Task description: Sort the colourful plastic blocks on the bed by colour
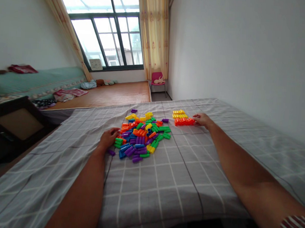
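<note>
A mixed pile of small plastic tube-shaped pieces (140,140) in orange, purple, blue, green and yellow lies on the checked cloth. My left hand (109,138) is at the pile's left edge, its fingers bent beside orange and green pieces; whatever they grip is hidden. To the right of the pile, rows of yellow pieces (180,114) lie side by side, with a row of orange pieces (183,121) in front of them. At the right end of that orange row, my right hand (202,120) has its fingertips closed on an orange piece.
The grey checked cloth (174,184) covers the surface before me. A white wall (238,57) rises along the right. Beyond are a bed mat (122,94), a pink chair (156,77) and a window. A dark cabinet (15,122) stands at the left.
</note>
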Demonstrator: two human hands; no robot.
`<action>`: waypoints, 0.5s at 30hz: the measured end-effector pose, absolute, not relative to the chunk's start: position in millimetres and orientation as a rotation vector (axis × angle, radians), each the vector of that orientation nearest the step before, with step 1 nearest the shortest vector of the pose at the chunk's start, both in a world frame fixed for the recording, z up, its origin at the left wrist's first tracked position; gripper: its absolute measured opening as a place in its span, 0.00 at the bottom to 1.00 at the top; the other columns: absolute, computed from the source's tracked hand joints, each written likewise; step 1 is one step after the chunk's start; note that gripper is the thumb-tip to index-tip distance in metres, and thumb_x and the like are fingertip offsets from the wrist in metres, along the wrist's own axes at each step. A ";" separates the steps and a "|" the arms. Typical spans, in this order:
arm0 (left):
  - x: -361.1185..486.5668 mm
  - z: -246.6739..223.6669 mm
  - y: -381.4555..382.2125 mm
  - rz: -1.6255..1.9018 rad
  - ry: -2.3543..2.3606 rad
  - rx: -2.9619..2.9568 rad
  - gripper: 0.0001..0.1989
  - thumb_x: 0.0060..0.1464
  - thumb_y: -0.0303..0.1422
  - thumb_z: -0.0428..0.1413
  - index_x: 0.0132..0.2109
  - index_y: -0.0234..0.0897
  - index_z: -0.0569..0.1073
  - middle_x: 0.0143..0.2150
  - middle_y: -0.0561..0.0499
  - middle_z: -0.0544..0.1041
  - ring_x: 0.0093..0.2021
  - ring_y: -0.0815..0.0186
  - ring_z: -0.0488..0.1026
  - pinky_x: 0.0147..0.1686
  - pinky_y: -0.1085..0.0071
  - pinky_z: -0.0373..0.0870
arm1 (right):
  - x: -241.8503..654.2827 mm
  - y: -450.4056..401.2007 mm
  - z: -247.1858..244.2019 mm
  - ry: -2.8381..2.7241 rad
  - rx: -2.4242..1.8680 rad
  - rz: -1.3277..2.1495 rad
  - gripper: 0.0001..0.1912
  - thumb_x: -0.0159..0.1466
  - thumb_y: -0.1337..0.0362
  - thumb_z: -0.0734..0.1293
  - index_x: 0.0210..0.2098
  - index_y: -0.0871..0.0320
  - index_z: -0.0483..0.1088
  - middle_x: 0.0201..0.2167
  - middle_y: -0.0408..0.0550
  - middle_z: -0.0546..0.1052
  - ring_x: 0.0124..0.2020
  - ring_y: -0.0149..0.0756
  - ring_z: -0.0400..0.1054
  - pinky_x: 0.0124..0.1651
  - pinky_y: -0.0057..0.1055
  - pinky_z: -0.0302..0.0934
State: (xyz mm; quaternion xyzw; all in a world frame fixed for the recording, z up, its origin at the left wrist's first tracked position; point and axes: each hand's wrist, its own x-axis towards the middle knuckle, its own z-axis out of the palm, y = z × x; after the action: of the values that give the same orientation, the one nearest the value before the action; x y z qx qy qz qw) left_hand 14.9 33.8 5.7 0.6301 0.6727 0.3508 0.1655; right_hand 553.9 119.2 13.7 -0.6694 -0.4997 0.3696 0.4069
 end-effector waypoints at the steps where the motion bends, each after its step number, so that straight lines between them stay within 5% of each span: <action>1: 15.5 6.5 33.3 1.005 1.910 1.787 0.21 0.49 0.38 0.51 0.48 0.35 0.76 0.37 0.47 0.81 0.37 0.61 0.78 0.36 0.70 0.73 | 552.9 118.2 14.0 -1.276 -1.705 0.921 0.09 0.58 0.70 0.70 0.38 0.63 0.71 0.27 0.46 0.76 0.19 0.27 0.68 0.22 0.23 0.66; 10: 20.1 13.6 28.9 0.993 1.933 1.807 0.19 0.48 0.37 0.52 0.46 0.35 0.77 0.38 0.48 0.82 0.38 0.61 0.78 0.37 0.70 0.73 | 566.9 110.9 21.9 -1.414 -1.794 0.843 0.13 0.61 0.61 0.67 0.43 0.61 0.72 0.43 0.54 0.77 0.31 0.31 0.73 0.26 0.21 0.64; 15: 17.4 9.6 31.4 0.994 1.933 1.806 0.21 0.48 0.37 0.52 0.47 0.34 0.76 0.38 0.47 0.81 0.38 0.61 0.78 0.36 0.70 0.72 | 576.3 108.3 17.5 -1.585 -1.676 1.056 0.27 0.51 0.57 0.75 0.48 0.58 0.71 0.49 0.56 0.76 0.42 0.39 0.73 0.37 0.29 0.68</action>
State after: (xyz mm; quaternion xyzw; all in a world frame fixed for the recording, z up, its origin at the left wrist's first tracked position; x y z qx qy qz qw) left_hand 17.4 31.4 9.6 0.6312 0.6754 0.3473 0.1574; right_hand 576.3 108.3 17.5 -0.6308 -0.5962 0.3975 0.2976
